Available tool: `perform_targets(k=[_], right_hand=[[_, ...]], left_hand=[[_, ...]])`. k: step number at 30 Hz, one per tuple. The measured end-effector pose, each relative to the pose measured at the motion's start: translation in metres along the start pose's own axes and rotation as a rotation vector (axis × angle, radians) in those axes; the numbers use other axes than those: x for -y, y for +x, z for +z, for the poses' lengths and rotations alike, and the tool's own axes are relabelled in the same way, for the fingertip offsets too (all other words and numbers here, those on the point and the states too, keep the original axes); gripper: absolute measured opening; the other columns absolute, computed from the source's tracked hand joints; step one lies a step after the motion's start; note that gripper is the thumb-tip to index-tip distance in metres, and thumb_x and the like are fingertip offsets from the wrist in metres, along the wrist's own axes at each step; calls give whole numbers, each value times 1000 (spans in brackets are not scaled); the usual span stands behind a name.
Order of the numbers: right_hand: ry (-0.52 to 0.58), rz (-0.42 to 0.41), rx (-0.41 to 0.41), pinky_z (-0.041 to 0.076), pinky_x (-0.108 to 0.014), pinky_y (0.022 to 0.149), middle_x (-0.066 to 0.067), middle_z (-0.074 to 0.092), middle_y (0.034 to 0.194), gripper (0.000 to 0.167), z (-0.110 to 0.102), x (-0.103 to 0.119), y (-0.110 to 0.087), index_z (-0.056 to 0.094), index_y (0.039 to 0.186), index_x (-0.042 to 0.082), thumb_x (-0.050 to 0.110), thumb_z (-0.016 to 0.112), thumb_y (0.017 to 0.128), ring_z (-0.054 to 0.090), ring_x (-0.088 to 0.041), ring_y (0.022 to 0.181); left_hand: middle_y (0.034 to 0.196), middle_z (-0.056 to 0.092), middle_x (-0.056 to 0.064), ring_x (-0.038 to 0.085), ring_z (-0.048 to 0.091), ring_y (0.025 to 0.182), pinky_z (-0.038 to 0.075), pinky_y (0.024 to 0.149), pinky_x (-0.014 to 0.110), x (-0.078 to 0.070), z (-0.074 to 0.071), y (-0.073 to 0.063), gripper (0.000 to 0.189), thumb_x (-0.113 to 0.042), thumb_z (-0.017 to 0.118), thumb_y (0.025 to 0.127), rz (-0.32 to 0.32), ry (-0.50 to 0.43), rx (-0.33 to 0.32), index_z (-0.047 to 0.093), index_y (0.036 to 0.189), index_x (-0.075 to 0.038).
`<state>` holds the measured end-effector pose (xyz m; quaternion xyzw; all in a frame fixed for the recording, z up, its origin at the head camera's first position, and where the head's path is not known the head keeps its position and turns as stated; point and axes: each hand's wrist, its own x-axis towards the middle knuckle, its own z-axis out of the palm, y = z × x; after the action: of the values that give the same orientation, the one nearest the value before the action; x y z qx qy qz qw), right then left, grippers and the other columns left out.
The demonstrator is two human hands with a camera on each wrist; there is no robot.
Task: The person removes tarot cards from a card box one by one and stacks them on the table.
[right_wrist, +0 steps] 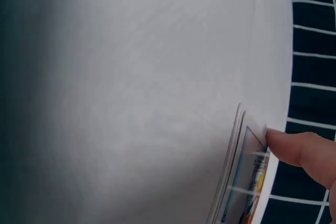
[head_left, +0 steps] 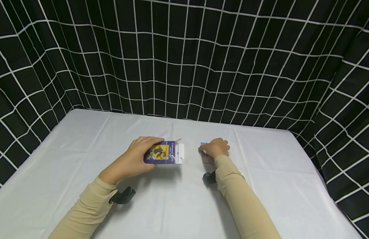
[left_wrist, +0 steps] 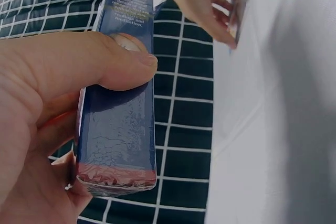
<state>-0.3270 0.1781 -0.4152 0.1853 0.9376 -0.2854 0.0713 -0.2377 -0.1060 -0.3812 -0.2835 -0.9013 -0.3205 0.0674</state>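
Observation:
My left hand [head_left: 136, 157] grips a blue tarot deck box [head_left: 160, 152] from its left end, raised above the table. The box front has a yellow picture panel, and its right end stands open with a white flap [head_left: 181, 152] sticking out. In the left wrist view my thumb presses the narrow blue side of the box, below white print. To the right, my right hand [head_left: 216, 148] pinches a few picture cards [head_left: 207, 158] low over the cloth. In the right wrist view the thumb [right_wrist: 294, 148] touches the edge of these cards [right_wrist: 247, 171]; the other fingers are hidden there.
A white cloth [head_left: 184, 205] covers the table. Black curtains with a white grid [head_left: 184, 66] stand behind it and at both sides. Dark wrist mounts [head_left: 123, 196] stick out from the beige sleeves [head_left: 85, 209].

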Motion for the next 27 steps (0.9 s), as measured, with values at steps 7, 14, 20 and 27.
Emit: perform_targets(k=[7,14,20,27], right_hand=[[32,-3,-1,45,-47,100,-31,40,134,79,-1,-4,0,41,133,-14,37,73,82,40,-42,123],[82,-79,-10,44,-52,103,-35,45,134,83,-10,-11,-5,41,133,-17,42,72,84,47,-48,123],[325,-186,-57,44,-48,105,-32,52,134,76,-22,-15,-19,41,139,-13,30,73,85,54,-42,121],[604,-269,31,57,-26,81,-19,63,117,57,-30,-20,-54,54,133,-9,17,73,86,67,-13,85]], left_hand=[[143,56,12,30,48,127,33,107,52,-3,1,1,75,-9,79,73,2,-8,10,50,143,-9],[142,56,12,31,48,128,33,107,53,-2,2,-1,75,-8,79,73,-2,-11,5,51,143,-9],[142,56,13,31,49,127,32,108,53,-1,4,-1,75,-8,78,73,3,-19,4,51,143,-8],[141,57,13,29,50,125,34,106,52,0,3,0,75,-8,79,73,6,-13,3,51,142,-7]])
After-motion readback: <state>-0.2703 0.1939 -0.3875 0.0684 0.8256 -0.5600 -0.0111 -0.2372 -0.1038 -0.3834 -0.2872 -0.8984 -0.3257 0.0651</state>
